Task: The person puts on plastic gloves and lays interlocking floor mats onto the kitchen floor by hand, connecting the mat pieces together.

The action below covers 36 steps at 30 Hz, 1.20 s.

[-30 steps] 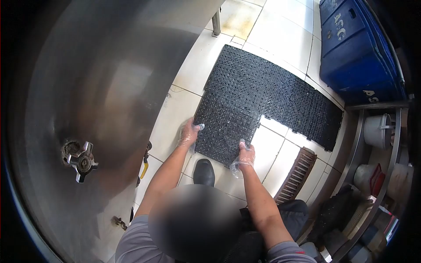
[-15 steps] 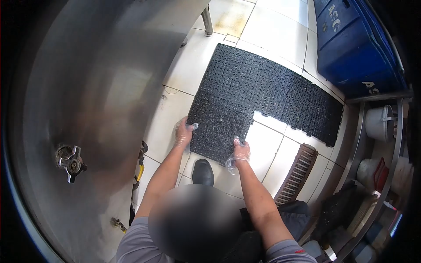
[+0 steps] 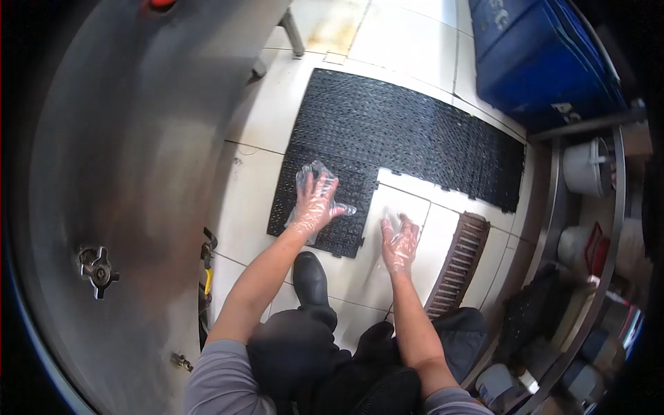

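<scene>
Black textured floor mat tiles (image 3: 408, 131) lie flat on the white tiled floor in an L shape. My left hand (image 3: 318, 200), in a clear plastic glove, is spread over the near-left mat tile (image 3: 346, 238), fingers apart and holding nothing. Whether the palm presses on the mat I cannot tell. Off the mat's right edge is my right hand (image 3: 400, 245), gloved the same way, above the white floor with its fingers apart and nothing in them. A dark boot (image 3: 309, 277) stands just below the near tile's edge.
A large stainless steel surface with a valve handle (image 3: 98, 272) fills the left side. To the right of my right hand lies a rusty slatted grate (image 3: 458, 264). Blue bins (image 3: 546, 69) stand at the upper right, above a shelf with a white bucket (image 3: 584, 168).
Both hands have let go of the near mat tile's sides. My left hand has moved onto its top; my right has shifted right, off the mat. The view has shifted slightly.
</scene>
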Available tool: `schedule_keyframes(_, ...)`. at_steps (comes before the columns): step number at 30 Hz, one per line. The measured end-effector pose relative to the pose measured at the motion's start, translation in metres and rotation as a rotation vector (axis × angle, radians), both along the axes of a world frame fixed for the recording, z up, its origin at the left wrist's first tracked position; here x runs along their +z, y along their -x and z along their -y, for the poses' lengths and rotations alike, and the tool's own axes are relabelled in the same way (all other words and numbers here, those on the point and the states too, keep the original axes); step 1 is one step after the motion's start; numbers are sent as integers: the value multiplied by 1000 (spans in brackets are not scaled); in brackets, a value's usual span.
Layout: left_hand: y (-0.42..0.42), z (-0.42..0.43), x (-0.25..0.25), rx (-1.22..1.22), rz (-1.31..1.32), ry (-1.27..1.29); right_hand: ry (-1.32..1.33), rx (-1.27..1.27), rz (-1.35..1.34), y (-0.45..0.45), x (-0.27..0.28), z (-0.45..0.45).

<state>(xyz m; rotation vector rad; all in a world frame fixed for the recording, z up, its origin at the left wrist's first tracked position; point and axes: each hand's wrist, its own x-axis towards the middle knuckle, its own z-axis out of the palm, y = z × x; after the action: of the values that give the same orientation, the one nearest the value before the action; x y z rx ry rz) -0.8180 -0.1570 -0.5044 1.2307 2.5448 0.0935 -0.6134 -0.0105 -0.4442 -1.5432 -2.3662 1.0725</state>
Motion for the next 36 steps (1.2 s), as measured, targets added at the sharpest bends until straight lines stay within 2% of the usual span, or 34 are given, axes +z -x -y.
schedule_keyframes(5,-11,-18,13,-15,78,239,-53,21,-292,-21,69,-57)
schedule_keyframes(7,-4,-34,27,47,171,270,-107,54,-210,-46,104,-80)
schedule_keyframes(10,3,-58,27,-86,12,67,-40,-53,-299,-99,135,-102)
schedule_keyframes(11,2,-69,23,-24,92,64,-65,-54,-327,-123,132,-111)
schedule_keyframes(13,-6,-80,28,-28,63,210,-89,-76,-228,-161,165,-117)
schedule_keyframes(16,11,-84,19,-69,206,220,-259,-212,-131,-237,189,-117)
schedule_keyframes(17,22,-93,29,-96,287,212,-332,-253,-104,-264,193,-117)
schedule_keyframes(19,32,-139,76,-109,447,401,-448,-426,-115,-311,206,-113)
schedule_keyframes(22,16,-198,68,-395,277,37,-670,-729,79,-410,179,-102)
schedule_keyframes(23,-4,-225,77,-490,358,-21,-688,-770,145,-449,162,-98)
schedule_keyframes(25,-71,-280,110,-708,482,-79,-539,-975,246,-481,145,-84)
schedule_keyframes(26,-109,-304,129,-836,521,-81,-465,-1046,160,-497,126,-80)
schedule_keyframes(28,-191,-338,159,-826,623,0,-311,-1176,-13,-525,79,-76)
schedule_keyframes(29,-231,-346,163,-795,795,-74,-308,-1186,-44,-530,63,-77)
schedule_keyframes(30,-273,-353,147,-763,959,-177,-307,-1198,-76,-536,50,-78)
schedule_keyframes(31,-311,-356,148,-730,979,-83,-309,-1210,-110,-539,44,-81)
schedule_keyframes(33,-381,-347,133,-613,1207,-122,-215,-1204,-15,-541,54,-83)
schedule_keyframes(34,-404,-342,135,-607,1156,-143,-170,-1197,37,-543,60,-85)
schedule_keyframes(36,-435,-335,145,-594,1061,-186,-210,-1250,-30,-556,48,-85)
